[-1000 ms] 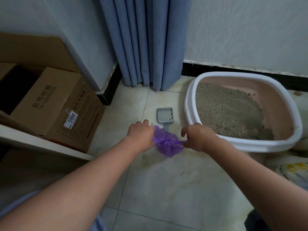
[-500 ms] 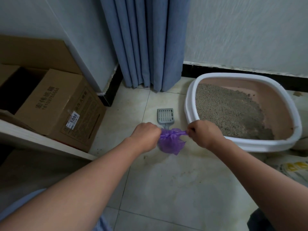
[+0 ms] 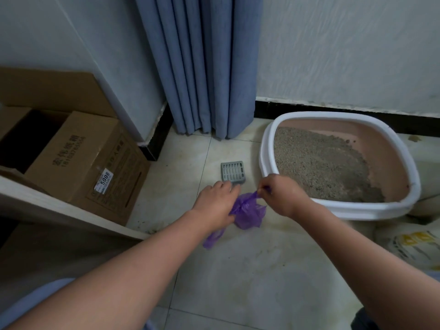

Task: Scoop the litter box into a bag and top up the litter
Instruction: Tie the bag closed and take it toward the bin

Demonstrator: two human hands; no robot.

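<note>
A small purple plastic bag [image 3: 248, 214] hangs between my hands over the tiled floor. My left hand [image 3: 215, 203] grips its left part, and a loose strip trails out below my wrist. My right hand [image 3: 282, 195] pinches the twisted top end. Just beyond my hands lies a grey slotted litter scoop [image 3: 232, 172] on the floor, its handle hidden by my left hand. To the right stands the litter box [image 3: 266, 148], white rim and pink inside, holding grey litter [image 3: 316, 163].
Cardboard boxes [image 3: 95, 163] stand at the left behind a pale wooden board [image 3: 59, 210]. A blue curtain [image 3: 202, 67] hangs in the corner ahead. A white sack with yellow print [image 3: 412, 246] lies at the right edge, near the box.
My hands have drawn slightly apart, stretching the bag's top into a twisted strand. A strip of the bag now hangs below my left wrist.
</note>
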